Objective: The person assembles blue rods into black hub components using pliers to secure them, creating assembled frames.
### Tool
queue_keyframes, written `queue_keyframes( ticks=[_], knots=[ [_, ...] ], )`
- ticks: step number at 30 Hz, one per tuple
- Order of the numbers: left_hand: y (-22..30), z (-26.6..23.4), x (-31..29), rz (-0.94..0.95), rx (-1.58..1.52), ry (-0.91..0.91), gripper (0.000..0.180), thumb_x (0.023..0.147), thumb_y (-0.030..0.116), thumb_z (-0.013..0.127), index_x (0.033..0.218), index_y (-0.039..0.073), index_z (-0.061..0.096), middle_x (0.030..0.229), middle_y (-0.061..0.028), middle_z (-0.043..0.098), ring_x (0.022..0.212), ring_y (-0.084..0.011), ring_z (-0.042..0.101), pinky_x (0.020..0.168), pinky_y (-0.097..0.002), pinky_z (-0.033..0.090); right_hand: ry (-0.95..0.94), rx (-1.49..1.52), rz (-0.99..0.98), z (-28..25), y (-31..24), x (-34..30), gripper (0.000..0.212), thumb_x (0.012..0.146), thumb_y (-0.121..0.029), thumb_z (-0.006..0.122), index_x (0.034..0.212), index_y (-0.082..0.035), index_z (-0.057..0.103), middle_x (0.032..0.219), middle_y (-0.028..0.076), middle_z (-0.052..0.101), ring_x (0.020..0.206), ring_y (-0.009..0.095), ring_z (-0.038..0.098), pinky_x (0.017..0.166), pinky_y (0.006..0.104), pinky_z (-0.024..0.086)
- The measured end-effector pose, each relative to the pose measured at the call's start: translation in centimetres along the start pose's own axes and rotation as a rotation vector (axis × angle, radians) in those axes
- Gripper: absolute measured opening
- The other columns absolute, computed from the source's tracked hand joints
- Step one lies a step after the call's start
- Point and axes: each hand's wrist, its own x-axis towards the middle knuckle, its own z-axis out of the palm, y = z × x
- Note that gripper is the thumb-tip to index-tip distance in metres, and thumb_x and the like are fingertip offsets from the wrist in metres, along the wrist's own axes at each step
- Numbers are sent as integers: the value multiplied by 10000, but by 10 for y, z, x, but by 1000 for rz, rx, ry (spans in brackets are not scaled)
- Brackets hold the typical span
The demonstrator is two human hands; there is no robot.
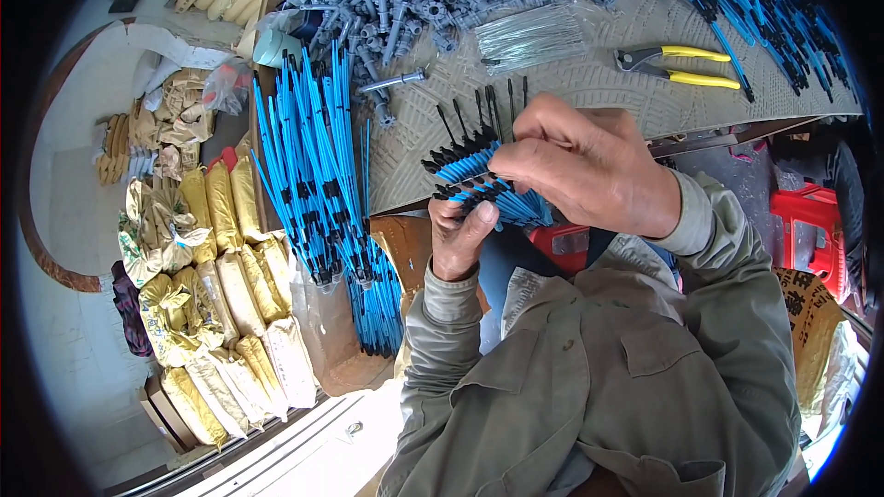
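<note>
Held in front of me at the table's near edge is a bundle of thin blue rods with black ends (471, 167). My left hand (458, 244) is closed round its lower side, thumb across the front. Over the bundle's right side my right hand (603, 173) makes a pinch, thumb and forefinger pressed together. A thin pale strand, which looks like wire, crosses the bundle toward those fingertips. Its end is hidden by the fingers. Several black tips stick up beyond the bundle.
Grey plastic parts (396, 0) heap at the back. Straight wires (529, 37) and yellow-handled pliers (681, 64) lie on the table (589, 83). More blue rods (313, 156) hang over the left edge; others (764, 9) pile back right. Yellow sacks (221, 313) stack at left; a red stool (810, 230) stands right.
</note>
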Motion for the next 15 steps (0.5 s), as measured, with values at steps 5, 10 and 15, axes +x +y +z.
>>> queue_keyframes(
  ticks=[5,10,15],
  knots=[
    [-4,-8,-5,-6,-9,31,435,794,233,670,1122,-31,559,999,-84,622,872,-128,564,757,-250,433,-95,-141,-135,-7,-1,9,207,678,-23,674,866,-43,591,734,44,479,522,137,525,436,254,415],
    [-1,0,-1,1,-37,8,428,796,228,665,1120,-33,561,1027,-93,619,925,-149,568,814,-280,435,-43,-81,-91,1,0,2,226,646,-43,670,856,-48,586,738,51,479,525,154,515,435,276,410],
    [2,0,1,10,-81,-74,459,796,246,662,1138,-37,546,1052,-103,612,973,-176,568,870,-312,427,-46,3,-38,1,1,3,223,639,-52,665,846,-48,581,740,57,475,523,161,518,437,289,412]
  ],
)
